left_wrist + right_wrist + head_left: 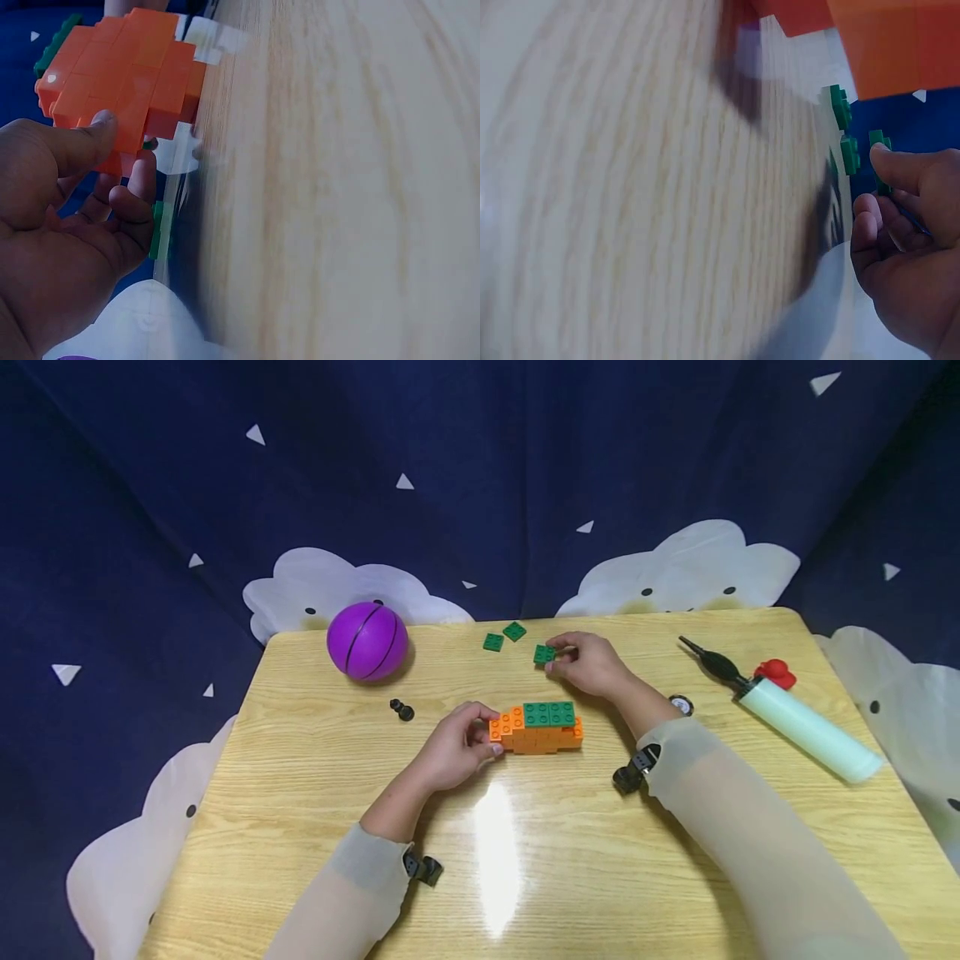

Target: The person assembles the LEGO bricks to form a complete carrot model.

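An orange block build (536,739) stands in the middle of the table, stepped at its left end, with green bricks (548,714) across its top. My left hand (456,747) grips its left end, thumb on the near side; the left wrist view shows the thumb against the orange bricks (120,75). Farther back, my right hand (588,664) pinches a small green brick (543,654) between thumb and fingers. In the right wrist view that green brick (880,139) shows at the thumb tip. Two more green bricks (492,642) lie left of it near the back edge.
A purple ball (367,642) sits at the back left, with a small black piece (402,709) in front of it. On the right lie a hand pump (802,727), a red hat-shaped piece (776,673) and a small round black-and-white item (681,704) beside my right forearm.
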Demonstrator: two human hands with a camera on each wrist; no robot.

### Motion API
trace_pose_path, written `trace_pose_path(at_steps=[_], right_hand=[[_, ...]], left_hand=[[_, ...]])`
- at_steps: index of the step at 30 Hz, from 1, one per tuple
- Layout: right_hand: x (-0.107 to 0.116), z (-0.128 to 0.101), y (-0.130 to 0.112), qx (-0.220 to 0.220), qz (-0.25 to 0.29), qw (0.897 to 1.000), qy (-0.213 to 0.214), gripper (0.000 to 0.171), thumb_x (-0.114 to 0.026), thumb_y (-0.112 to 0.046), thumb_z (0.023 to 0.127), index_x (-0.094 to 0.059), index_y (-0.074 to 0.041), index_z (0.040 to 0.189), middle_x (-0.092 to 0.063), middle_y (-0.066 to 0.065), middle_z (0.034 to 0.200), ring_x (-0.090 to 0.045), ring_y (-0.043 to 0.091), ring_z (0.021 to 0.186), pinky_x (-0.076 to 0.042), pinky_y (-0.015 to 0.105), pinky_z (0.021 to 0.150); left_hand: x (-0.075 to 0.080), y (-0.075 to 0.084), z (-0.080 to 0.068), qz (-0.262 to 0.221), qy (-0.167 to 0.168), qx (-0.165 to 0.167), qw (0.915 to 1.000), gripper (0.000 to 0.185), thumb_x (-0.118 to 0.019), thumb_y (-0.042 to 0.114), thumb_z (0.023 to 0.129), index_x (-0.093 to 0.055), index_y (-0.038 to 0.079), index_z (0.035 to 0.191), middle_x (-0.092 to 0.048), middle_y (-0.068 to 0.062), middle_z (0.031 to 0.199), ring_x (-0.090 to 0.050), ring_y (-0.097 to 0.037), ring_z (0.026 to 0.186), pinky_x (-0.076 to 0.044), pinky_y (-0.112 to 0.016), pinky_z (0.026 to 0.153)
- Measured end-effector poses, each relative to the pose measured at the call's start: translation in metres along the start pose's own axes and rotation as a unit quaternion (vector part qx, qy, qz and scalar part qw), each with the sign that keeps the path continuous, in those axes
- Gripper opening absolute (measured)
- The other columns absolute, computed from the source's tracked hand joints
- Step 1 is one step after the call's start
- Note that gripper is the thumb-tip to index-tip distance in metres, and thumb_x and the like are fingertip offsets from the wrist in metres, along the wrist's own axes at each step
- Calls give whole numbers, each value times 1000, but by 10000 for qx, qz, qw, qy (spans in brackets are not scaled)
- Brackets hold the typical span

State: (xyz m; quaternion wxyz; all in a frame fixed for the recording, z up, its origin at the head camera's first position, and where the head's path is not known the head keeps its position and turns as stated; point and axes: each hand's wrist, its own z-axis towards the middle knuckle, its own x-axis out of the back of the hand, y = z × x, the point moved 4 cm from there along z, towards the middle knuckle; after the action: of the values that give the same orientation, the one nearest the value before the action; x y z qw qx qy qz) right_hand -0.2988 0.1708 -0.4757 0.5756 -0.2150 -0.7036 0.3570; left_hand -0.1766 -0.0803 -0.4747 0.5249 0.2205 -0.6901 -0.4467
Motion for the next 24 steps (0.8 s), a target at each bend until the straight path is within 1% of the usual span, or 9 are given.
trace_pose_path(at_steps=[3, 8, 17, 21, 24], right_hand=[[1, -5, -3, 25, 6, 10000, 20, 41, -74, -21, 96, -67, -10, 134, -65, 9, 107, -58, 24, 92, -47, 37, 78], [3, -13, -9, 239, -93, 9997, 23, 38, -74, -18, 97, -67, -11, 134, -65, 9, 117, -58, 23, 89, -47, 36, 73], [10, -30, -23, 571, -164, 9982, -90, 42, -71, -20, 99, -65, -15, 141, -63, 7, 131, -61, 24, 95, -50, 40, 79], [13, -37, -32, 717, -196, 9972, -101, 41, -71, -19, 99, -66, -16, 140, -62, 6, 135, -62, 24, 98, -52, 41, 82], [14, -42, -39, 832, -208, 9962, -128, 40, -71, -19, 99, -66, -16, 138, -63, 5, 135, -62, 24, 98, -52, 41, 81]], left_hand=[[0, 0, 0, -10, 19, 20, 10000, 36, -79, 7, 93, -64, 15, 125, -58, -2, 106, -60, -17, 88, -52, -33, 75], [0, -2, -1, -62, 33, 33, 10000, 36, -79, 7, 92, -64, 15, 124, -58, -3, 105, -60, -18, 86, -51, -33, 74], [0, -2, -1, -104, 44, 23, 9999, 36, -79, 7, 92, -64, 15, 124, -57, -2, 105, -60, -18, 86, -51, -33, 75], [0, -1, -1, -132, 36, 8, 9999, 35, -79, 7, 93, -64, 14, 124, -58, -3, 104, -60, -18, 86, -51, -33, 74], [0, -1, -1, -137, 26, -28, 9999, 35, -78, 7, 93, -64, 13, 124, -58, -4, 104, -60, -17, 85, -51, -32, 74]])
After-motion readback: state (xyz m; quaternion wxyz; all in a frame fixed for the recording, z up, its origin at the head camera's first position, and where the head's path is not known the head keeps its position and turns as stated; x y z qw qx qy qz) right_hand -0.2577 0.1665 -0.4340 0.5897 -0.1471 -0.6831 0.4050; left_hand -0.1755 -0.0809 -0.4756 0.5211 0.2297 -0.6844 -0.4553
